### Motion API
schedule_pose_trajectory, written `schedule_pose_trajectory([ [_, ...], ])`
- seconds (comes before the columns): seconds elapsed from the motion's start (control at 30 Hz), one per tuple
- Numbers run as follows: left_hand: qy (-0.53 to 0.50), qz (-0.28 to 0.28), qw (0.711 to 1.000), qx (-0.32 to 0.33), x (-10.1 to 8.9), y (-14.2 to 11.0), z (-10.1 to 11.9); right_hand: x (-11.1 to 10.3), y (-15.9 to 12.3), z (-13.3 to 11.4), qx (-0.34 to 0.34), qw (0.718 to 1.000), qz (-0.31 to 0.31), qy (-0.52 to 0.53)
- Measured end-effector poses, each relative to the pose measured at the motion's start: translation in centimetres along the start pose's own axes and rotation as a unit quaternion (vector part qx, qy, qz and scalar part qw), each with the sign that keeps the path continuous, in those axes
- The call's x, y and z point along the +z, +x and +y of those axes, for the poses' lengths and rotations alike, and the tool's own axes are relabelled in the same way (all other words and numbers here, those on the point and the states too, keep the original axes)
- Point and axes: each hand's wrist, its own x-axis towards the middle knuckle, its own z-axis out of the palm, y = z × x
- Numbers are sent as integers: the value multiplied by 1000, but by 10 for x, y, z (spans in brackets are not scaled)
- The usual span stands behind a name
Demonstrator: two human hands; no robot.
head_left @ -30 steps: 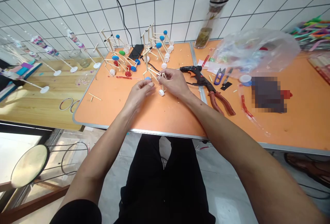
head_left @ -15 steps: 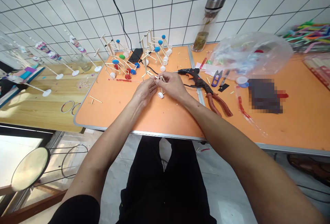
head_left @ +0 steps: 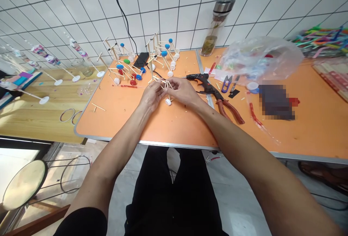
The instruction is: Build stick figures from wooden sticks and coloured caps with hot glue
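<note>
Holds a small stick frame just above the near middle of the orange worktop, between both hands. Grasps its right side with the right hand, thumb and fingers drawn in on the thin sticks. Now brings the left hand up against the other side, fingers bent in to meet the right, instead of apart as a second ago. Seems to pinch with the left too, though cannot tell exactly which stick. Gives the frame, by the look of it, support from both sides and a finer hold at the joint. Shows a white cap at the foot, below the fingertips.

Has the glue gun lying just to the right, with red-handled pliers beside it and purple snips farther right. Faces similar stick models with coloured caps beyond the hands, near a black phone.
</note>
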Motion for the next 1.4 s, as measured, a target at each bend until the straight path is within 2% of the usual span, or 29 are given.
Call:
schedule_pose_trajectory([
  [0.2, -4, -4, 1000, 7, -2, 1, 2, -11, 0, 0, -19, 999, -34, 31],
  [0.57, -30, -6, 1000, -7, -1, 1, 2, -12, -1, -2, -36, 999, -10, 9],
  [0.8, -30, -2, 1000, 4, 2, 0, -2, -13, -2, -5, -19, 1000, -3, 5],
  [1.07, -29, 9, 999, 15, 4, -1, -2, -10, -1, -5, -44, 999, 5, -3],
  [1.4, -25, -6, 999, 24, -1, 8, -12, -9, -3, -9, -13, 1000, 9, -5],
])
